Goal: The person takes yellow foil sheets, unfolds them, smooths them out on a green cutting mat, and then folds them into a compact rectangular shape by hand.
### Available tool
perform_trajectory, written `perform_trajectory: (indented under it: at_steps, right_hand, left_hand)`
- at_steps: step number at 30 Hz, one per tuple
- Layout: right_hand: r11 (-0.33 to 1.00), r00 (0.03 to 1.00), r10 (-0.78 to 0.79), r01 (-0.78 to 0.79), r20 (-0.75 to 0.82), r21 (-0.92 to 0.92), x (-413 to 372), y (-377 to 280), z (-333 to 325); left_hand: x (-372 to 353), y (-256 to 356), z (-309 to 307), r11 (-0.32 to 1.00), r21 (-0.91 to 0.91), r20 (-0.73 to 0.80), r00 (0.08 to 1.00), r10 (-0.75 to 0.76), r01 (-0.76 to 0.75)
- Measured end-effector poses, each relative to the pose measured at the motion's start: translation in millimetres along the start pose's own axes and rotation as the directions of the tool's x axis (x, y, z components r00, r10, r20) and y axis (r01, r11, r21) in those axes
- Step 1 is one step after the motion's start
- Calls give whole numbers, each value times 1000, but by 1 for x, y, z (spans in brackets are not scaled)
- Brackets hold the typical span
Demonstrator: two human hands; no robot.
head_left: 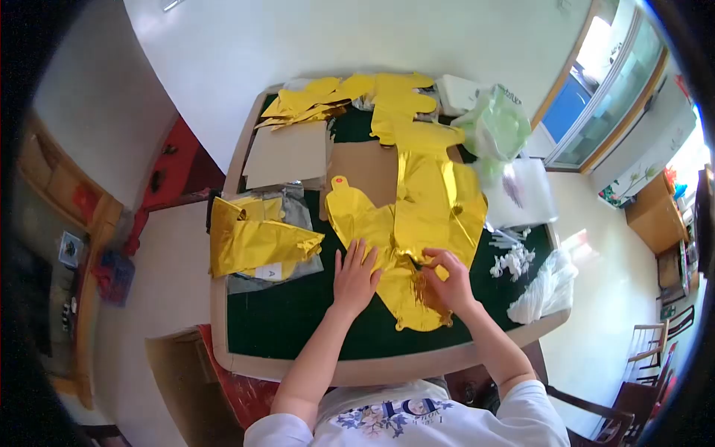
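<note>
A stack of flat gold foil balloons point(417, 216) lies across the middle of the green-topped table point(290, 320). My left hand point(355, 273) rests flat on the near left part of the foil, fingers spread. Just to the right, my right hand point(449, 279) pinches the crinkled edge of the nearest gold foil piece point(417, 302) between thumb and fingers.
More gold foil pieces point(257, 242) lie on grey bags at the table's left, and another pile point(335, 100) at the far edge. Cardboard sheets point(287, 153) lie far left. A green plastic bag point(495, 127), small white parts point(514, 261) and a clear bag point(547, 290) sit on the right.
</note>
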State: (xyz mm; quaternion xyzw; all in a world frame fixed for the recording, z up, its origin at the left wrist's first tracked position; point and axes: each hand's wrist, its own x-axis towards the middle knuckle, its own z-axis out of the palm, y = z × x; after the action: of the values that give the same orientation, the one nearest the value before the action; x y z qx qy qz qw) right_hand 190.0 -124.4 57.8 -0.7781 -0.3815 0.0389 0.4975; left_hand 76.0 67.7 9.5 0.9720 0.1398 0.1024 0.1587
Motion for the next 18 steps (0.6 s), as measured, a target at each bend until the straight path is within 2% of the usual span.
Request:
perform_trajectory:
  at_steps: [1, 2, 5, 6, 9, 12, 15, 18]
  right_hand:
    - [1000, 1000, 21, -21, 7, -2, -14, -1, 4]
    - [998, 997, 66, -65, 44, -18, -27, -3, 7]
    - [974, 972, 192, -206, 135, 95, -56, 0, 13]
    - [995, 988, 75, -83, 136, 49, -61, 1, 12]
    - [984, 966, 137, -157, 218, 79, -73, -3, 11]
    - [990, 955, 82, -111, 285, 87, -81, -3, 8]
    - [988, 955, 94, -124, 282, 92, -86, -3, 4]
    - [999, 947, 24, -16, 322, -30, -83, -20, -16]
  left_hand:
    - [0, 0, 1, 1000, -3, 30, 1000, -3, 4]
    - [0, 0, 2, 1000, -14, -2, 1000, 2, -2]
    - [1, -1, 5, 1000, -2, -47, 999, 11, -11]
    - [1, 0, 5, 1000, -3, -56, 998, 8, -8]
    - [1, -1, 7, 1000, 3, -82, 997, 12, -12]
    - [2, -3, 11, 1000, -12, -94, 996, 1, -2]
    - [1, -3, 11, 999, -34, -102, 995, -7, 3]
    - [0, -2, 9, 999, -32, -114, 994, 1, -5]
